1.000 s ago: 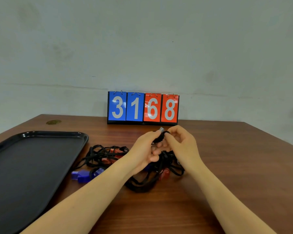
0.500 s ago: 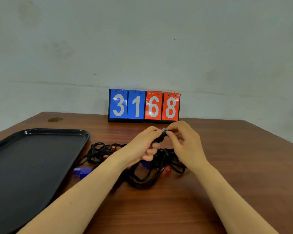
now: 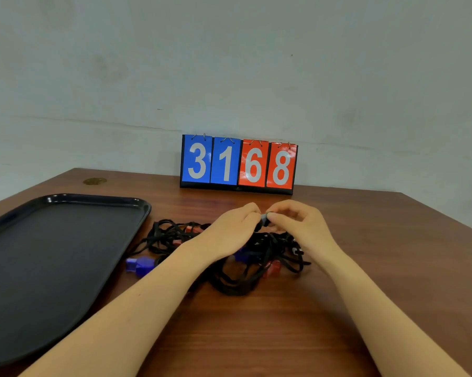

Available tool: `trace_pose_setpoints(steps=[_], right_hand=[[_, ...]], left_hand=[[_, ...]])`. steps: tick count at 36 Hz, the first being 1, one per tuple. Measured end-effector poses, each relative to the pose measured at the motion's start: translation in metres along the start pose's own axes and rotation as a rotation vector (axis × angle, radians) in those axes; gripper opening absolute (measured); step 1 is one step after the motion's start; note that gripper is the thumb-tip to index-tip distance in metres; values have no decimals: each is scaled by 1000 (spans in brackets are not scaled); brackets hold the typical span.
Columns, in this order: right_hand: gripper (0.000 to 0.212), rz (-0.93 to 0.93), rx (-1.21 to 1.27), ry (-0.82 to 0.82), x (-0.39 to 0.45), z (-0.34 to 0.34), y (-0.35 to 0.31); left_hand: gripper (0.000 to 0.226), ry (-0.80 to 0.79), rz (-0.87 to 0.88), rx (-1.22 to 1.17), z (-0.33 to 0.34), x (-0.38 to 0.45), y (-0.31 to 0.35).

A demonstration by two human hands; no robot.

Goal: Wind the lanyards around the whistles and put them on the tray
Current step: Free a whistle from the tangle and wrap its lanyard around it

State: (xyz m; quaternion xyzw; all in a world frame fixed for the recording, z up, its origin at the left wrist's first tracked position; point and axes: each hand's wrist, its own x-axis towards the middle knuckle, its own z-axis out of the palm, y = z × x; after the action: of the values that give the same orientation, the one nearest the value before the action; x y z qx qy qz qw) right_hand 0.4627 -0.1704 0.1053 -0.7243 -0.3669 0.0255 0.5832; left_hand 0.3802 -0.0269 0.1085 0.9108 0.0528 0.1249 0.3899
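Both hands raised just above the bench, at 12 o'clock of the lanyard heap. Left hand [image 3: 233, 229] and right hand [image 3: 297, 227] meet fingertip to fingertip, both pinching one small dark piece [image 3: 264, 220] between them. Whether it is a whistle body or a clip on a cord, I cannot tell; too small and half covered.

Tangle of black lanyards [image 3: 237, 284] lies on the bench [image 3: 365, 308] under my wrists. Blue whistle [image 3: 139, 265] sticks out at the heap's 9 o'clock edge, just beside the tray [image 3: 52, 268]. Red whistle [image 3: 271, 268] sits near the heap's 4 o'clock. More red bits [image 3: 190, 229] at 11 o'clock, partly buried. Nothing lies on the tray.

Handling, my judgement: whistles look like small hard plastic, light, smooth enough to slip from a loose pinch. Cords soft, limp, flat-woven, sure to snag each other. Best hold is across the whistle body with one hand, the other running the cord taut near its attachment. Pulling one cord free may drag the neighbours along.

Scoreboard [image 3: 239, 164] at the bench's 12 o'clock reads 3168.
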Motion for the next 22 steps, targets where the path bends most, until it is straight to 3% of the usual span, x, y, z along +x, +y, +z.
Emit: trace_pose_setpoints(steps=[4,7,13,18,22], right_hand=[[11,120,371,-61,0,-4,-1],[14,151,479,-43,1,-2,-1],[15,101,376,45,-1,4,-1],[19,35,192,105,-2,10,-1],[17,-21,140,152,-2,11,-2]], left_hand=[[24,5,51,-160,5,1,0],[21,9,33,-329,9,4,-2],[30,54,1,-422,14,6,-2],[20,81,-71,-651,19,8,-2],[20,89,-55,-649,21,8,0]])
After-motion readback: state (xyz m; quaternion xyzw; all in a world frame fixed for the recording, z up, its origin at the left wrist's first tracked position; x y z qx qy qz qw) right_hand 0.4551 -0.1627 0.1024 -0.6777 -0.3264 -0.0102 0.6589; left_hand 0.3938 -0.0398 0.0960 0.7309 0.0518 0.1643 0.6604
